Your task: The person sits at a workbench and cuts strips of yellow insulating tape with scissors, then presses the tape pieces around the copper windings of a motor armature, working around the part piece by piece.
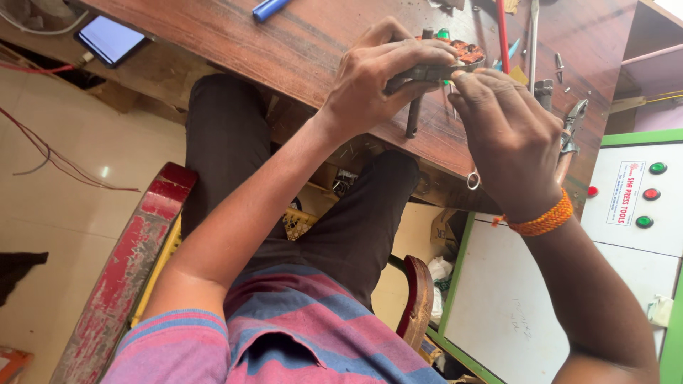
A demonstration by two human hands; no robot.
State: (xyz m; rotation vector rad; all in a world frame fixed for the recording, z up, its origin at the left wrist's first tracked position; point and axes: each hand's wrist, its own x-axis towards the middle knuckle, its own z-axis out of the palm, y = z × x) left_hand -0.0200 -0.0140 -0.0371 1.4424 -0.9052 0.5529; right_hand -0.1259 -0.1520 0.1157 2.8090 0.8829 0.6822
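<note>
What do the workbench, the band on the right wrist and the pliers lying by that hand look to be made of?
Workbench: wood, by its reddish-brown grain, with a worn, dull finish.
Wrist band: probably wound thread or small beads, orange and ribbed; too fine to tell which.
Pliers beside the right hand: grey metal jaws with a dull sheen.

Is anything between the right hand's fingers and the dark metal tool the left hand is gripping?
Nothing visible. The left hand is closed around the dark metal tool above the wooden bench, and the right hand has its fingers right at the tool's front end. The contact point itself is hidden by the fingers.
</note>
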